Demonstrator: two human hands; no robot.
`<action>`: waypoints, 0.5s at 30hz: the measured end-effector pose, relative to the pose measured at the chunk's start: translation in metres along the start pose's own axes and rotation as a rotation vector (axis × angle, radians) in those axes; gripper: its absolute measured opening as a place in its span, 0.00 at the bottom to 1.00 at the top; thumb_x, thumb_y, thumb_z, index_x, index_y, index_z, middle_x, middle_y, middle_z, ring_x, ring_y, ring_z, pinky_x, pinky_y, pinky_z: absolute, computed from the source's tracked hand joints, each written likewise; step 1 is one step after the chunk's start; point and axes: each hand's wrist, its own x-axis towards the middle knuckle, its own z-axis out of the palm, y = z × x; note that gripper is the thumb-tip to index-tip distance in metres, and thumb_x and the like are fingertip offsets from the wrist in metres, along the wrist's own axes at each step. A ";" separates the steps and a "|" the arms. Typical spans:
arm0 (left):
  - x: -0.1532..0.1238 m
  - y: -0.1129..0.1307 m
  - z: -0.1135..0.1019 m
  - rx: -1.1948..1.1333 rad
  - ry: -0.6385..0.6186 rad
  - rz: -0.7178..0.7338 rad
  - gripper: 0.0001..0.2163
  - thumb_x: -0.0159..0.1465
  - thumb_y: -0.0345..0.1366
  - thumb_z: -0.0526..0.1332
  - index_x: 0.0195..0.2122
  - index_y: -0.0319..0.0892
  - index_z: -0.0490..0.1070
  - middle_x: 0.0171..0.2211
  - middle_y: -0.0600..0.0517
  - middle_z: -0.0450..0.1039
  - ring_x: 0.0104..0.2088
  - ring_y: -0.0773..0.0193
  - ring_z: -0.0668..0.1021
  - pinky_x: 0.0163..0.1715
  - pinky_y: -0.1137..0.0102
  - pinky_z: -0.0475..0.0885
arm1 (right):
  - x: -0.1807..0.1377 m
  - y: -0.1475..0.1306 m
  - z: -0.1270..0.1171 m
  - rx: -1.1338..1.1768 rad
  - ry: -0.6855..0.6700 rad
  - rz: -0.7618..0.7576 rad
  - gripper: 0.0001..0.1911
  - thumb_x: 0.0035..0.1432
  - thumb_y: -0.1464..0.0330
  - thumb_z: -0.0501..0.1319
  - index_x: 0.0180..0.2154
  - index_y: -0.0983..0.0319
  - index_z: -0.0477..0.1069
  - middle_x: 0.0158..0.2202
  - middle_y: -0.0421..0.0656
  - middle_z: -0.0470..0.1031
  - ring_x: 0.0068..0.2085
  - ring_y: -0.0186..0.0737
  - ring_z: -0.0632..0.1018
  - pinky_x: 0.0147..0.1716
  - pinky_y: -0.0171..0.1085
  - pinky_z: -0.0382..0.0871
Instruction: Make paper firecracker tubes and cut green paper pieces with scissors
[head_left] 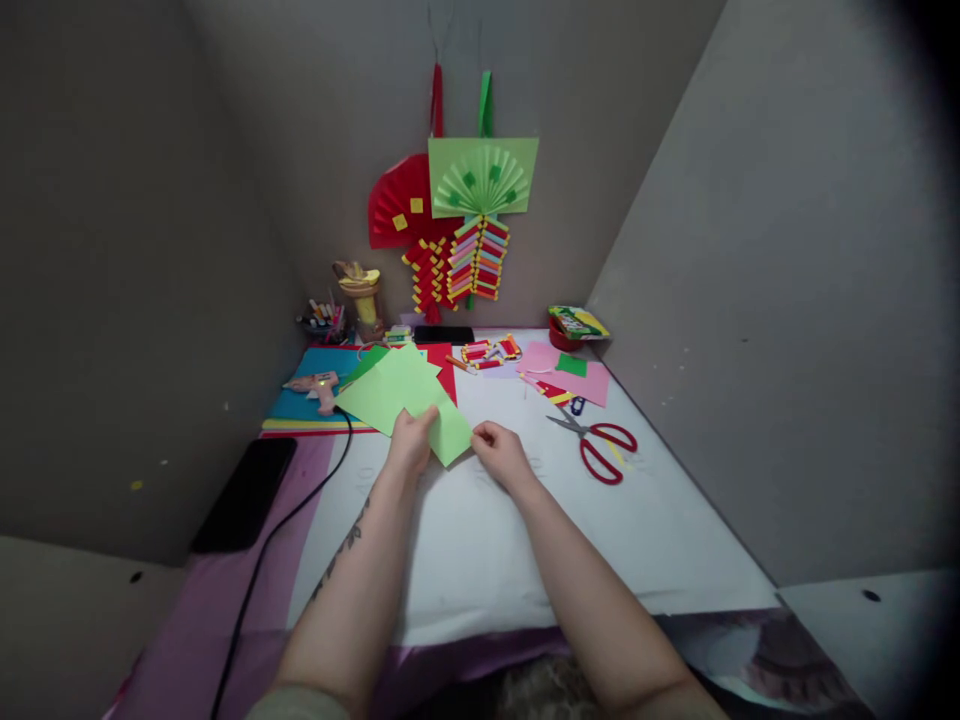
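Observation:
A sheet of light green paper (405,392) is held tilted above the table, one corner pointing toward me. My left hand (412,440) grips its near edge, thumb on top and fingers underneath. At the sheet's right corner, my right hand (499,450) is closed in a pinch on the paper. Red-handled scissors (589,435) lie with blades apart to the right of my right hand. To the left of the sheet, a pink glue gun (319,388) rests on a stack of coloured paper (289,400).
A black cord (300,500) runs down the left side past a dark phone-like slab (246,495). Paper rolls (491,352), pink paper (589,380) and another phone (444,335) lie toward the back. Paper fan decorations (484,180) hang on the wall.

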 end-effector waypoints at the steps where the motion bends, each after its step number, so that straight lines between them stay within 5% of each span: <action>1: 0.000 0.001 -0.001 0.018 -0.011 -0.009 0.25 0.45 0.33 0.69 0.46 0.36 0.70 0.38 0.43 0.77 0.41 0.51 0.78 0.44 0.58 0.70 | 0.000 -0.001 -0.001 -0.055 -0.029 -0.020 0.06 0.48 0.69 0.54 0.24 0.61 0.68 0.22 0.37 0.69 0.25 0.34 0.68 0.26 0.32 0.60; 7: 0.001 0.003 -0.008 0.114 -0.030 -0.025 0.24 0.43 0.33 0.70 0.44 0.36 0.71 0.39 0.42 0.77 0.41 0.51 0.78 0.44 0.58 0.70 | -0.003 -0.004 -0.008 -0.210 -0.182 -0.125 0.09 0.49 0.73 0.52 0.26 0.61 0.70 0.26 0.39 0.73 0.29 0.35 0.71 0.31 0.32 0.60; 15: 0.003 0.010 -0.016 0.110 -0.010 -0.004 0.24 0.45 0.35 0.70 0.45 0.35 0.70 0.39 0.41 0.77 0.37 0.51 0.79 0.40 0.57 0.72 | -0.005 0.000 -0.017 -0.100 -0.149 -0.008 0.09 0.50 0.71 0.52 0.28 0.61 0.71 0.26 0.39 0.73 0.29 0.36 0.72 0.30 0.33 0.62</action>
